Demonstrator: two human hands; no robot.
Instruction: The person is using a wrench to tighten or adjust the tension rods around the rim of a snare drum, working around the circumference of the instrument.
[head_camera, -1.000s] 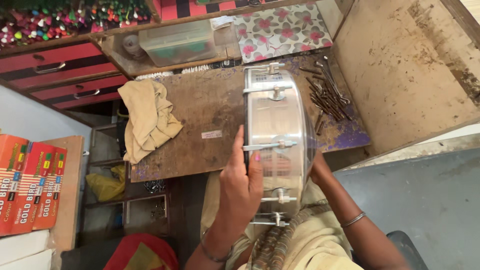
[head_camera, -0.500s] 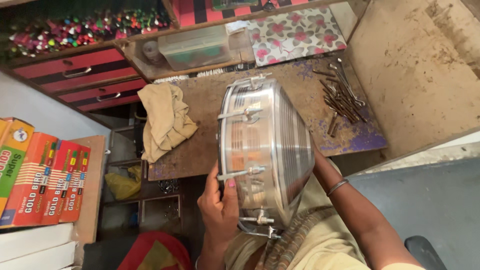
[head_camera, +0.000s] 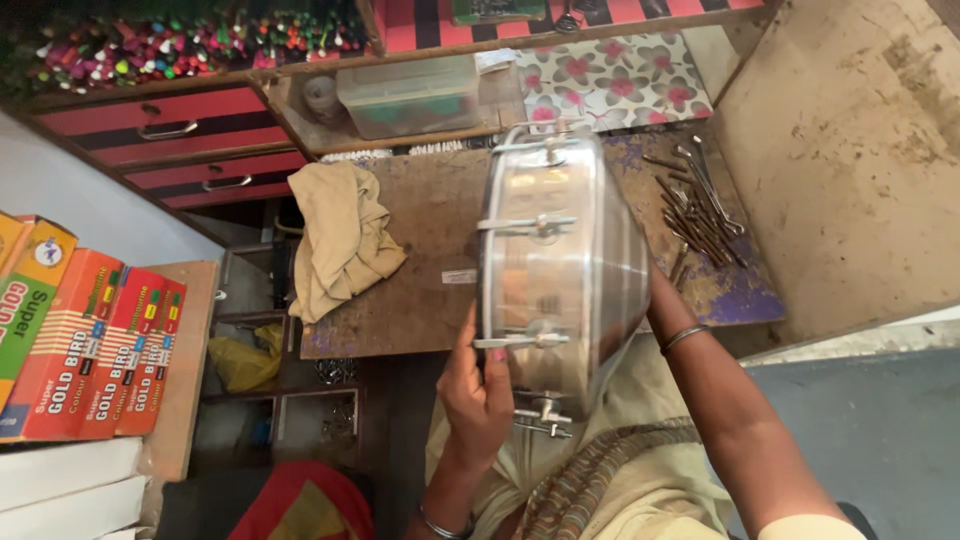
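A shiny round metal drum shell (head_camera: 570, 270) with tension rods and lugs along its side stands on edge above the worn wooden worktable (head_camera: 420, 260). My left hand (head_camera: 480, 385) presses flat against its near face at the lower rim. My right hand is hidden behind the drum's far side; only its forearm with a metal bangle (head_camera: 684, 337) shows, so it seems to support the shell from behind.
A crumpled beige cloth (head_camera: 340, 240) lies on the table's left part. A pile of metal rods and a wrench (head_camera: 700, 215) lies at the right. Red drawers (head_camera: 190, 130), a clear plastic box (head_camera: 405, 95) and orange cartons (head_camera: 95, 345) surround the table.
The drum has tilted so more of its curved side faces me. My left hand slid down toward the lower rim. The view shifted slightly.
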